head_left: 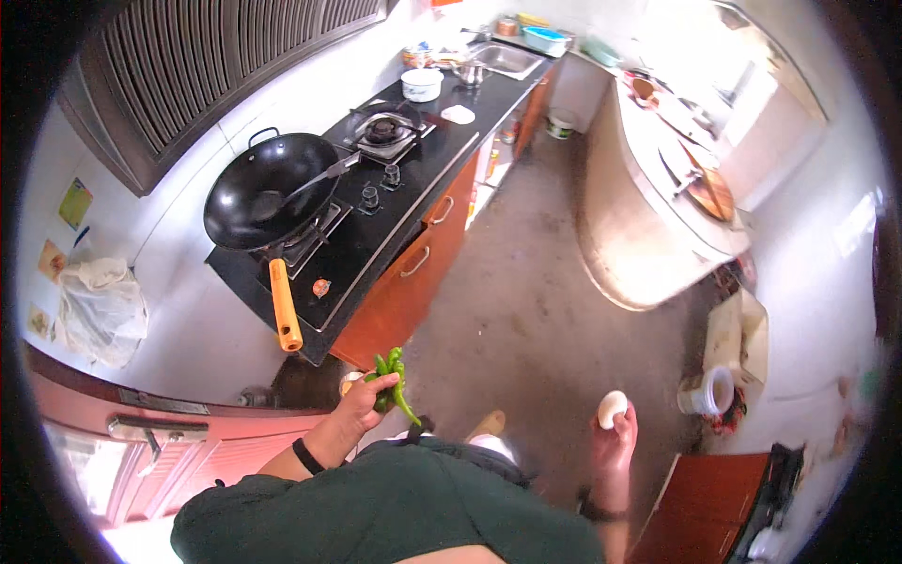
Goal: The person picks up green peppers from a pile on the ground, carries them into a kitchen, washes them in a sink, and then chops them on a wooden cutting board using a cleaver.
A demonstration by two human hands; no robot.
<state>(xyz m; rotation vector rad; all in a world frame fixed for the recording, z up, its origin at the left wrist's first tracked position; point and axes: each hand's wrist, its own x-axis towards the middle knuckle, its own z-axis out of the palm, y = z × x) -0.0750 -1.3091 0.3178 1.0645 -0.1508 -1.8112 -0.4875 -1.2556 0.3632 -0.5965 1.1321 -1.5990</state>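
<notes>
My left hand (361, 403) is closed around several green chili peppers (399, 384), held low in front of me near the counter's corner. Out to the right, my right hand (617, 433) grips a white, rounded item (612, 409), perhaps an egg or an onion; I cannot tell which. Ahead on the left, a black wok (271, 190) with a wooden handle (284, 307) rests on the near burner. A spatula (320, 176) leans inside it. Behind the wok is a second gas burner (382, 130).
Beyond the burners stand a white lidded pot (421, 84) and a sink (504, 60). A rounded, pale counter (634, 233) at right bears a wooden board (710, 194). A white bucket (707, 391) is on the floor at right, and a red door (232, 451) is at lower left.
</notes>
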